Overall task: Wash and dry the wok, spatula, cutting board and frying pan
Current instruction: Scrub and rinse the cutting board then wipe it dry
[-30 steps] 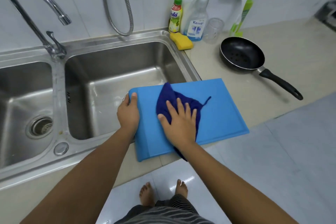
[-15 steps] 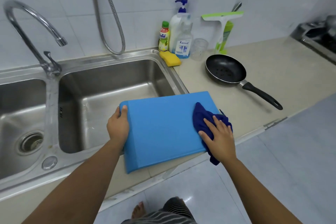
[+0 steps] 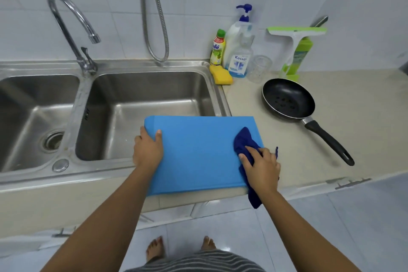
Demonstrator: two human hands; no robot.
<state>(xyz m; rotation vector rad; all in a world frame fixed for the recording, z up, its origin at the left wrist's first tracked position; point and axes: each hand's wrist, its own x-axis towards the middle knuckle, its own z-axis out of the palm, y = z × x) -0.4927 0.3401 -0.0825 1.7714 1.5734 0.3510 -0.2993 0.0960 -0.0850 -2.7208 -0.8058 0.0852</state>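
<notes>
Drying the flat blue plastic cutting board (image 3: 198, 154) looks like the step in hand, going by the one head view. It lies on the pale stone worktop (image 3: 364, 121) with its left end hanging over the right basin of the steel double sink (image 3: 218, 95). The left hand (image 3: 148, 152) has its grip clamped on the board's left edge, thumb on top, fingers tucked under where I can't see them. The right hand (image 3: 261, 168) has its grip closed on a bunched dark blue cloth (image 3: 244, 141), pressing it onto the board's right end, with a tail of cloth dangling off the front edge. The black non-stick frying pan (image 3: 287, 99) sits well apart to the right, handle pointing toward the front. No wok or spatula in shot.

My two cents: flatten the cloth so more of it touches, and wipe in long overlapping passes toward the sink end. Hold that left edge firm since the overhang could tip. After that, I'd flip it for the underside and edges.
</notes>
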